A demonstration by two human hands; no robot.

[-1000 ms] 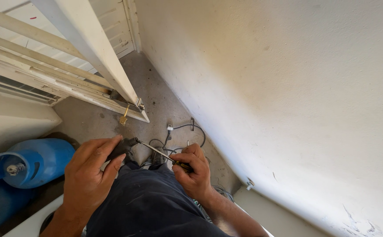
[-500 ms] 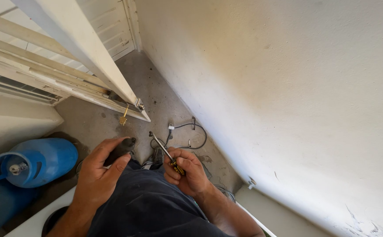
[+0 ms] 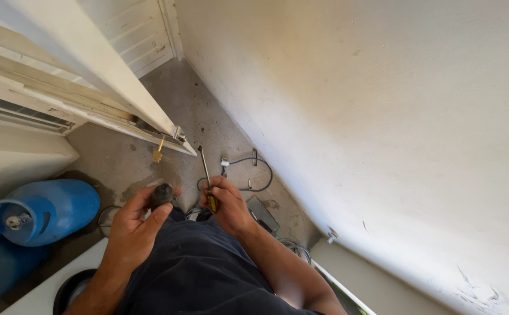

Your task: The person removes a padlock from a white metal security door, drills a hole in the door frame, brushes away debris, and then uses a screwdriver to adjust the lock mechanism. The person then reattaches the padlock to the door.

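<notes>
At the far left a blue gas cylinder (image 3: pixel 38 211) lies on its side on the concrete floor (image 3: pixel 199 111), with the white top of an appliance (image 3: pixel 38 289) below it. Above hangs the edge of a white door (image 3: pixel 97 64), and a small brass key (image 3: pixel 158 153) dangles from its lock near the lower corner.

The left hand (image 3: pixel 132 227) is closed around a small dark rounded part (image 3: pixel 161 195), thumb and fingers wrapped about it so that only its top shows. Just to its right, the right hand (image 3: pixel 228 204) is clamped on the yellow handle of a screwdriver (image 3: pixel 206 178), whose thin shaft points up and away toward the door. The two hands sit near each other above the person's dark trousers, not touching.

Beyond them a grey cable (image 3: pixel 254 175) loops on the floor by the white wall (image 3: pixel 382 116).

The work looks to be at the stage of bringing tool and part together; a next move would likely call for turning the tip down to meet the part while the left hand holds it steady.
</notes>
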